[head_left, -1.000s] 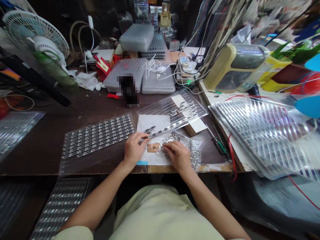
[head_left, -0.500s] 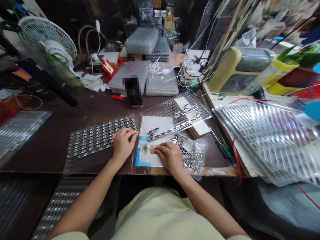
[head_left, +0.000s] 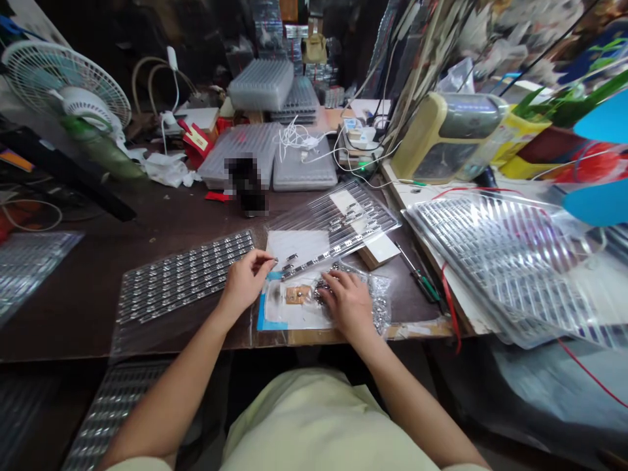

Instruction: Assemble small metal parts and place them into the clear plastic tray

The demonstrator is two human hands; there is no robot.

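Note:
My left hand [head_left: 245,281] is closed in a pinch, with a small dark metal part [head_left: 275,261] at its fingertips, too small to name. It is between a clear tray [head_left: 186,271] filled with rows of dark and silver pieces and a second ribbed tray [head_left: 307,210] holding a few such pieces. My right hand [head_left: 350,304] is open, fingers spread and bent down onto a heap of tiny silver metal pieces [head_left: 380,307] on clear plastic; its fingertips are partly lost among them. Left of it lies a small tan block [head_left: 295,295] on a white sheet with blue tape [head_left: 272,325].
A green-handled screwdriver [head_left: 428,286] lies right of the ribbed tray. Stacked clear trays [head_left: 490,268] overhang the right side. At the back are more trays [head_left: 262,85], white cables [head_left: 294,140] and a cream-coloured machine [head_left: 441,140]; a fan [head_left: 69,85] stands left.
My right hand has moved right, off the tan block and onto the heap of metal pieces. My left hand has shifted right, away from the filled tray. The view has turned slightly right.

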